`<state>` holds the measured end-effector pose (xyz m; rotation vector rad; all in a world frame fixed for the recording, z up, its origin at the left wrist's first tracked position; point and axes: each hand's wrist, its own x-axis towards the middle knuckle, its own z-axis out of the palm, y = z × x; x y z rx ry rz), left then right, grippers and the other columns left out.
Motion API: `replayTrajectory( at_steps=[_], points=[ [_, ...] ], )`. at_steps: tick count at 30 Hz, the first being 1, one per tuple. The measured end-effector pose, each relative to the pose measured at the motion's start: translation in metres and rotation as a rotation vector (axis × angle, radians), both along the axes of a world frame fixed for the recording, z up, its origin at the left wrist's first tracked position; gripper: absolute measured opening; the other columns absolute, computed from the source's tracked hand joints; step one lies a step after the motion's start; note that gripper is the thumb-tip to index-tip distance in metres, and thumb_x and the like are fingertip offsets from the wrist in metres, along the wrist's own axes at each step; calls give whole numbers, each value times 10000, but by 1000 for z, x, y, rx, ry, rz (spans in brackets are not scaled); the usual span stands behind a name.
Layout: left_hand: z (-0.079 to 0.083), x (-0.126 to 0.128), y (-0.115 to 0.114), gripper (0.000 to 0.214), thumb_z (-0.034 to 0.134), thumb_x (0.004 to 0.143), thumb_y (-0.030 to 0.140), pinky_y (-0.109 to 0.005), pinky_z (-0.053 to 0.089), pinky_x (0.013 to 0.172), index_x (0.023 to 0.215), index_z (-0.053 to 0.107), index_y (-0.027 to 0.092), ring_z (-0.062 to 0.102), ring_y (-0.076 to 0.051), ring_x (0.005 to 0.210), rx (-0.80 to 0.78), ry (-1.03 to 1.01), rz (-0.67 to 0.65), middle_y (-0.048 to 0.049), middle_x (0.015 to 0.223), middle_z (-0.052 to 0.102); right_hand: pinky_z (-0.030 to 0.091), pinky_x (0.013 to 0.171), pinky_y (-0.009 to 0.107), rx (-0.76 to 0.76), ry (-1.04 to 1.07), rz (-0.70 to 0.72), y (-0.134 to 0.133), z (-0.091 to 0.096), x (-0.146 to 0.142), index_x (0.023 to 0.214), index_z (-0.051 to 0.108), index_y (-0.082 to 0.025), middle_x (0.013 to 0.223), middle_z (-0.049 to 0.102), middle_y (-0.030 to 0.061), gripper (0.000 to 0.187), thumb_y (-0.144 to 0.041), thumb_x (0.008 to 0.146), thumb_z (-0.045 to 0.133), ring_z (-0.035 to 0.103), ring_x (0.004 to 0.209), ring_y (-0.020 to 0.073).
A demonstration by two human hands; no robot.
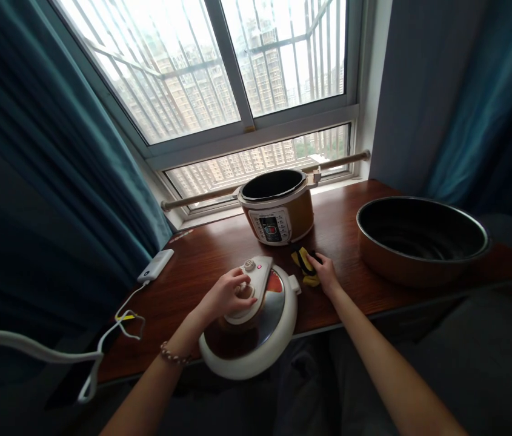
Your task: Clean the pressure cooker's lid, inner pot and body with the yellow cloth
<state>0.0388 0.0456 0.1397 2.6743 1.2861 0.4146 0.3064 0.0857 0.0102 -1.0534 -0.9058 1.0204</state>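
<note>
A round pressure cooker lid (pixel 278 327), white-rimmed with a shiny metal middle, lies at the table's front edge and juts past it. My left hand (pixel 232 295) is closed around the knob on the lid's white handle. In my right hand (pixel 325 272), a yellow and black cloth (pixel 305 265) is gripped just right of the lid, close to the tabletop. The electric pressure cooker (pixel 278 209), brown with a white control panel, stands open behind both hands. Its inside looks dark.
A large brown pot (pixel 423 242) with a dark inside stands at the table's right. On the left, a white power strip (pixel 156 265) trails a white cable (pixel 122 312). Behind the wooden table (pixel 337 209) are a window (pixel 283 60) and blue curtains (pixel 69 109).
</note>
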Motion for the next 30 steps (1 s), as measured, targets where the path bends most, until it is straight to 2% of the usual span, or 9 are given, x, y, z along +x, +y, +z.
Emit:
replayTrajectory(
  at_steps=[5, 13, 17, 23, 30],
  points=[
    [-1, -37, 17, 320, 609, 686, 482, -244, 426, 654, 778, 628, 176, 529, -141, 696, -9, -45, 80, -25, 803, 545, 462, 572, 268, -6, 19, -2, 2, 1, 0, 802, 648, -101, 747, 671, 82, 463, -536, 644, 643, 604, 643, 184],
    [-10, -106, 44, 357, 608, 674, 514, -257, 429, 698, 785, 627, 175, 554, -161, 736, 22, 16, 237, -20, 822, 559, 450, 549, 253, -24, 22, -3, 2, 4, -1, 769, 647, -108, 706, 663, 59, 454, -537, 623, 661, 591, 609, 167],
    [-14, -133, 52, 361, 603, 668, 524, -264, 431, 693, 790, 622, 185, 556, -166, 729, 41, 41, 292, -20, 819, 564, 448, 553, 249, -26, 13, -2, 2, 4, -2, 779, 646, -108, 717, 664, 57, 438, -521, 635, 661, 589, 619, 164],
    [-20, -154, 55, 364, 600, 675, 527, -268, 425, 717, 802, 623, 187, 560, -172, 757, 55, 39, 318, -24, 847, 571, 437, 554, 242, -17, 9, 13, 1, 3, -2, 773, 643, -114, 725, 664, 48, 413, -509, 652, 654, 586, 620, 158],
    [-25, -159, 57, 387, 611, 663, 551, -265, 423, 715, 792, 616, 187, 555, -170, 756, 64, 41, 325, -22, 835, 572, 443, 565, 248, -23, 17, 11, 2, 2, -2, 779, 648, -115, 744, 670, 54, 415, -508, 643, 662, 592, 639, 165]
  ],
)
